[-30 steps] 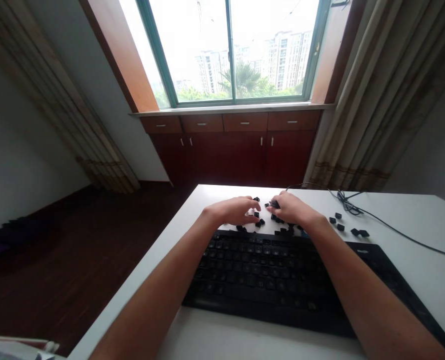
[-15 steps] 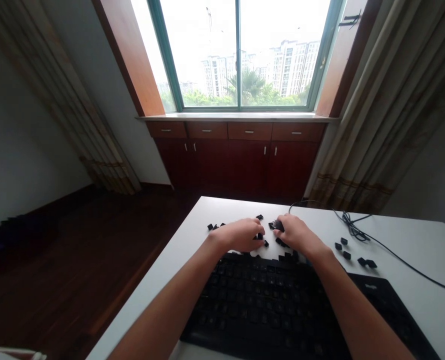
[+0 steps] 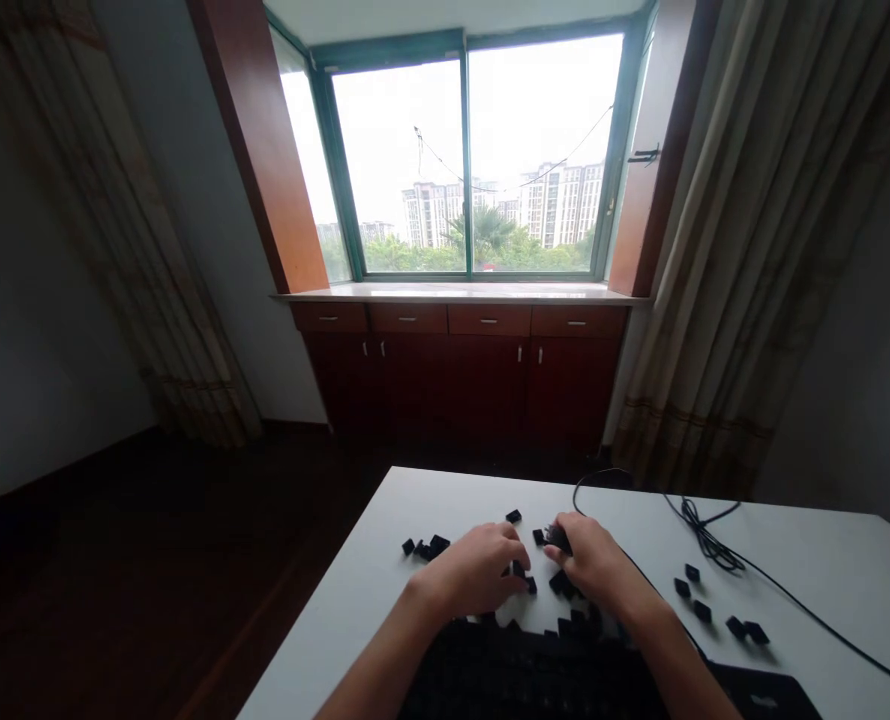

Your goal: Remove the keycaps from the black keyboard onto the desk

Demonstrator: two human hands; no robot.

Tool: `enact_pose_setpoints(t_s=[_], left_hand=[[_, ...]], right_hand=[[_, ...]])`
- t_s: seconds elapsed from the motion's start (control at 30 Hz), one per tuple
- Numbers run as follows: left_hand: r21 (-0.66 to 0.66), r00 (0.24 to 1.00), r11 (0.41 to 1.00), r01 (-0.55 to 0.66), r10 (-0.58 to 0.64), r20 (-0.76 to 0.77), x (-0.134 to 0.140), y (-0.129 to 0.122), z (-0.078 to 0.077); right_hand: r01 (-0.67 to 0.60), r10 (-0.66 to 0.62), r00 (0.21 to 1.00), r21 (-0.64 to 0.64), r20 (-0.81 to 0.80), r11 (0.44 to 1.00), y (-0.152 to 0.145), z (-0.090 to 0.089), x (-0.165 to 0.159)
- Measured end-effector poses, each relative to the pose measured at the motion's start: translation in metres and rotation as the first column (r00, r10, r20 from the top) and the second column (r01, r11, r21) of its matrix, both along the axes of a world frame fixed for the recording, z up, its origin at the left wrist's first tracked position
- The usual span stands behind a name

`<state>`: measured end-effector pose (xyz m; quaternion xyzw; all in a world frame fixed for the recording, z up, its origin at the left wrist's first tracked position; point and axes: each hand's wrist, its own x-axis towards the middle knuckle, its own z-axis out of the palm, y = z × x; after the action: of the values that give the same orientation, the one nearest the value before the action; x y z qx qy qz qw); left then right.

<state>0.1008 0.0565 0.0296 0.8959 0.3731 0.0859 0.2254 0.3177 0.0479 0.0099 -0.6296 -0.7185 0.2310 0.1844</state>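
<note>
My left hand [image 3: 482,568] is over the white table, its fingers curled round a black keycap [image 3: 518,569]. Another keycap [image 3: 531,586] lies at the thumb tip. My right hand [image 3: 595,560] grips a small, dark, rounded object [image 3: 557,539], partly hidden by the fingers; its kind is unclear. One keycap [image 3: 539,537] sits just left of that object, and more keycaps [image 3: 561,584] lie below my right fingers. Under my forearms is a black keyboard [image 3: 535,680], with loose keycaps along its far edge.
Several keycaps [image 3: 437,546] lie in a cluster at left, one [image 3: 514,516] farther back, and several [image 3: 702,611] on the right. A black cable [image 3: 704,535] is bundled at the table's [image 3: 812,560] right side. Beyond stand a red-brown cabinet [image 3: 445,390] and a window.
The view has tilted up, so table and hands appear lower and less of the keyboard shows. Both hands stay nearly where they were on the table.
</note>
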Motion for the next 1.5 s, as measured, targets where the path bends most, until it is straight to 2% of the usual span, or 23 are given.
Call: enact_pose_setpoints(t_s=[0.1,0.17,0.2,0.23,0.3,0.37,0.4,0.5,0.57,0.7,0.77,0.87,0.97,1.07,1.13,1.2,1.27,1.3,1.37,1.43,1.5], left_hand=[[-0.062,0.994,0.997,-0.046,0.051,0.095,-0.006,0.002,0.006],[-0.241,0.950,0.968,-0.070,0.139,0.280,-0.010,0.005,0.010],[-0.371,0.898,0.927,-0.049,0.204,0.391,-0.013,0.008,0.013],[-0.506,0.824,0.863,0.003,0.284,0.489,-0.016,0.010,0.014],[-0.698,0.661,0.698,0.161,0.449,0.601,-0.020,0.015,0.017],[-0.783,0.516,0.548,0.294,0.598,0.613,-0.024,0.018,0.018],[-0.802,0.463,0.492,0.338,0.655,0.597,-0.026,0.019,0.018],[-0.826,0.385,0.396,0.401,0.746,0.544,-0.028,0.022,0.014],[-0.828,0.375,0.368,0.423,0.761,0.530,-0.027,0.023,0.011],[-0.821,0.387,0.351,0.451,0.752,0.534,-0.022,0.023,0.007],[-0.811,0.396,0.356,0.464,0.736,0.549,-0.020,0.021,0.007],[-0.784,0.410,0.394,0.479,0.690,0.597,-0.017,0.018,0.009],[-0.771,0.431,0.428,0.471,0.651,0.624,-0.013,0.016,0.013],[-0.775,0.439,0.437,0.457,0.647,0.624,-0.012,0.009,0.017],[-0.784,0.439,0.435,0.443,0.657,0.613,-0.016,-0.003,0.019],[-0.804,0.456,0.438,0.401,0.666,0.590,-0.028,-0.023,0.019],[-0.830,0.494,0.452,0.328,0.666,0.558,-0.048,-0.052,0.018],[-0.835,0.508,0.458,0.306,0.663,0.550,-0.060,-0.069,0.016],[-0.842,0.459,0.469,0.268,0.706,0.539,-0.085,-0.106,0.011],[-0.846,0.371,0.496,0.197,0.761,0.533,-0.107,-0.143,0.000],[-0.859,0.304,0.500,0.109,0.806,0.508,-0.121,-0.176,-0.013]], right_hand=[[0.028,-0.029,0.992,-0.010,-0.125,1.000,0.001,0.003,0.000],[0.041,-0.044,0.973,-0.020,-0.228,0.999,0.003,0.007,0.001],[0.045,-0.051,0.956,-0.030,-0.288,0.999,0.004,0.009,0.002],[0.045,-0.059,0.934,-0.046,-0.352,0.998,0.005,0.012,0.003],[0.033,-0.076,0.871,-0.098,-0.485,0.995,0.005,0.016,0.004],[0.001,-0.098,0.789,-0.159,-0.607,0.987,0.004,0.019,0.005],[-0.018,-0.110,0.744,-0.184,-0.659,0.983,0.003,0.020,0.005],[-0.064,-0.139,0.633,-0.231,-0.761,0.971,-0.001,0.025,0.005],[-0.096,-0.169,0.561,-0.266,-0.811,0.959,-0.003,0.029,0.004],[-0.144,-0.231,0.422,-0.317,-0.877,0.938,-0.008,0.039,0.003],[-0.150,-0.223,0.407,-0.305,-0.886,0.940,-0.010,0.044,0.003],[-0.161,-0.194,0.397,-0.276,-0.897,0.948,-0.012,0.051,0.003],[-0.158,-0.169,0.407,-0.251,-0.898,0.955,-0.017,0.060,0.002],[-0.110,-0.161,0.429,-0.228,-0.889,0.967,-0.030,0.069,0.004],[-0.058,-0.166,0.445,-0.213,-0.880,0.975,-0.047,0.072,0.011],[0.012,-0.165,0.515,-0.186,-0.841,0.983,-0.072,0.073,0.022],[0.128,-0.130,0.776,-0.047,-0.617,0.991,-0.103,0.068,0.035],[0.177,-0.137,0.864,0.038,-0.485,0.983,-0.120,0.064,0.042],[0.189,-0.101,0.949,0.282,-0.299,0.941,-0.154,0.049,0.052],[0.122,-0.036,0.984,0.517,-0.173,0.847,-0.185,0.027,0.057],[0.060,-0.034,0.998,0.629,-0.053,0.775,-0.209,0.004,0.056]])
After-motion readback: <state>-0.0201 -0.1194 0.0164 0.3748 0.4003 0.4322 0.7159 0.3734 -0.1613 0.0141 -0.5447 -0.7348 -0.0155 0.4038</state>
